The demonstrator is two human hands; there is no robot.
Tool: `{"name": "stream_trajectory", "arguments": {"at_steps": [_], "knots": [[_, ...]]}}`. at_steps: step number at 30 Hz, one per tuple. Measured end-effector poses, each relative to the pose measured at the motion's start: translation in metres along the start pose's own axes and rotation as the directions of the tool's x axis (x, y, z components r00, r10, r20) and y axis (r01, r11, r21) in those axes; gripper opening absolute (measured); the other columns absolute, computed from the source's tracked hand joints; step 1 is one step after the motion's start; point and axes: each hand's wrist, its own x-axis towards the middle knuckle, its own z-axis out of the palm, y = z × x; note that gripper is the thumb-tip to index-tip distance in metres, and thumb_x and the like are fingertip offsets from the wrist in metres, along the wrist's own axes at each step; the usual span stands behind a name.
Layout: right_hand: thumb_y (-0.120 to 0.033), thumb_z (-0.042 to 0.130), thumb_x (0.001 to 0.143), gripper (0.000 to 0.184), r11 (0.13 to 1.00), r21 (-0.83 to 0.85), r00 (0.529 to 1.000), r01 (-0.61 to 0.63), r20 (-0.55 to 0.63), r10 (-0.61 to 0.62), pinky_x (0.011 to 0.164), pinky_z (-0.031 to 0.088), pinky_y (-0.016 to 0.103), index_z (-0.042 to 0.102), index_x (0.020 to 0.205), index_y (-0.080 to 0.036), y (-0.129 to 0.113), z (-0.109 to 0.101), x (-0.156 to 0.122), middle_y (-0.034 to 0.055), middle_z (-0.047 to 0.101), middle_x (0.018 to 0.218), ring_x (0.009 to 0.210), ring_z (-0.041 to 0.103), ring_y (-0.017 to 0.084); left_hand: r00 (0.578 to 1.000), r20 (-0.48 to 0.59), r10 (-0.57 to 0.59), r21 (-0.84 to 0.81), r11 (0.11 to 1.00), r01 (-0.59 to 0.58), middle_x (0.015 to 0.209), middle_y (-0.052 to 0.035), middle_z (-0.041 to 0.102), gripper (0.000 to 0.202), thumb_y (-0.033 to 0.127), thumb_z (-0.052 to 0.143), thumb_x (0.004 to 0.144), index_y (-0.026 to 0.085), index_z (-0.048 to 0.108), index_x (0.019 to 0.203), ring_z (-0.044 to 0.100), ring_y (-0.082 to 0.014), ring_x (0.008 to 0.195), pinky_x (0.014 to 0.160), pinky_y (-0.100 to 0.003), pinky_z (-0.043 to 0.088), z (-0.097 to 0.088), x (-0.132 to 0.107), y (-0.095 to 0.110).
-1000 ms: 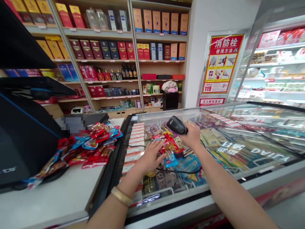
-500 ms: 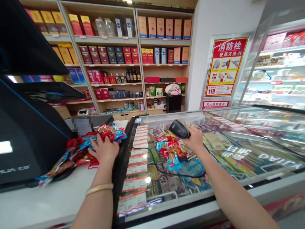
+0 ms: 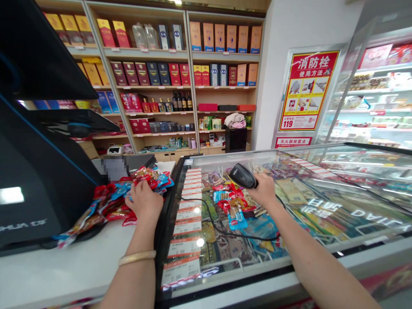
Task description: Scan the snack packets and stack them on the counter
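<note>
My right hand (image 3: pixel 265 189) grips a black barcode scanner (image 3: pixel 242 176) over the glass lid of a chest freezer (image 3: pixel 322 201), its black cable (image 3: pixel 219 227) trailing across the glass. Several red and blue snack packets (image 3: pixel 233 206) lie on the glass just left of that hand. My left hand (image 3: pixel 144 201), with a gold bracelet on the wrist, rests fingers curled on a pile of red and blue snack packets (image 3: pixel 112 201) on the white counter (image 3: pixel 64 266). What the fingers hold, if anything, is hidden.
A black register screen (image 3: pixel 35 180) stands at the left on the counter. Shelves of boxed goods and bottles (image 3: pixel 167 73) fill the back wall. A red fire-hydrant poster (image 3: pixel 307 90) hangs right of them, beside an upright chiller (image 3: pixel 376 90).
My left hand left the packets on the freezer glass and moved left onto the pile on the counter. The right hand with the scanner stayed put.
</note>
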Motion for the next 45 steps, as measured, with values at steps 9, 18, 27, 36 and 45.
{"name": "stream_trajectory", "arguments": {"at_steps": [9,18,27,36,45], "knots": [[-0.034,0.069,0.070,0.016,1.000,-0.011,0.999,0.014,0.041,-0.014,0.069,0.037,0.033,0.074,0.079,-0.022,-0.006,-0.001,-0.001,0.0079,0.072,0.074,0.078,0.063,0.027,0.995,0.084,-0.056,0.012,0.998,0.055,0.167,-0.0194,0.029,0.060,0.027,0.059,0.079,0.020,0.063,0.139,0.022,-0.0437,0.154,0.120,-0.068,0.018,0.013,0.013,0.005],[-0.034,0.067,0.071,0.021,1.000,0.000,0.999,0.029,0.024,-0.029,0.068,0.038,0.032,0.076,0.084,-0.020,-0.004,0.001,-0.002,0.0089,0.073,0.075,0.076,0.064,0.026,0.988,0.112,-0.105,-0.012,0.994,0.107,0.167,-0.0200,0.029,0.069,0.022,0.042,0.089,0.008,0.039,0.156,0.034,-0.0417,0.149,0.116,-0.067,0.031,-0.001,0.007,0.014],[-0.037,0.068,0.073,0.023,0.998,0.028,0.999,0.051,0.015,-0.051,0.069,0.041,0.033,0.076,0.086,-0.021,-0.003,0.005,-0.005,0.0093,0.074,0.078,0.078,0.065,0.026,0.975,-0.201,-0.099,-0.427,0.904,0.004,0.161,-0.0283,0.034,0.072,0.017,0.050,0.086,-0.001,0.035,0.154,0.028,-0.0350,0.153,0.126,-0.050,0.027,-0.003,0.009,-0.003],[-0.040,0.068,0.072,0.024,0.990,0.113,0.995,0.090,-0.041,-0.086,0.069,0.042,0.033,0.074,0.084,-0.020,-0.004,0.001,-0.002,0.0085,0.073,0.076,0.075,0.063,0.025,0.959,-0.079,-0.271,-0.872,0.486,0.066,0.112,-0.0081,0.066,0.052,0.039,0.078,0.069,0.018,0.058,0.113,0.071,-0.0226,0.089,0.079,-0.042,0.063,0.015,0.005,0.016],[-0.045,0.073,0.073,0.029,0.939,0.234,0.955,0.250,0.100,-0.279,0.077,0.040,0.036,0.074,0.090,-0.021,-0.021,-0.012,0.000,0.0077,0.072,0.082,0.083,0.060,0.025,0.985,0.119,0.124,-0.885,0.464,0.049,0.101,-0.0052,0.068,0.066,0.034,0.081,0.062,0.021,0.052,0.120,0.072,-0.0215,0.088,0.085,-0.039,0.060,0.022,-0.009,0.032]]}}
